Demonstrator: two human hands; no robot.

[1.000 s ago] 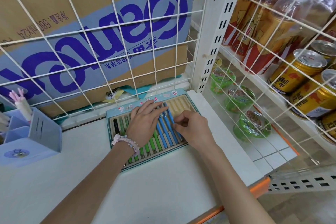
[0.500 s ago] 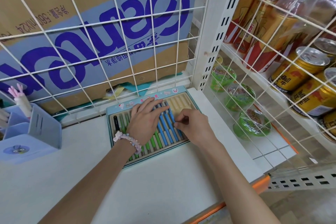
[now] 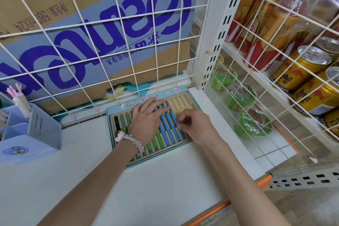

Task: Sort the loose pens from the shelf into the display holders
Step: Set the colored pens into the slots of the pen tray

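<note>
Pen tray [image 3: 166,93] mostly filled: black, green, blue pens [image 3: 166,132] slotted; the rightmost cream slots [image 3: 181,103] are empty. My left hand [image 3: 146,121] lies flat, fingers straight, on the pens; my right hand [image 3: 195,124] pinches the last blue pen into place.

Cardboard carton [image 3: 95,29] at 11 o'clock, behind the wire grid: large dark-blue brand lettering printed upside down, not read with certainty; near its upper left corner, small inverted print with "560mlX24"; below the big letters, a line of inverted Chinese characters. Gold cans [image 3: 300,71] at 3 o'clock: Chinese characters in black on the labels, seen sideways. Pen display tray [image 3: 146,100] at centre: red characters on its top border, too small to read. Bottles [image 3: 256,29] at 1 o'clock: label print illegible.
</note>
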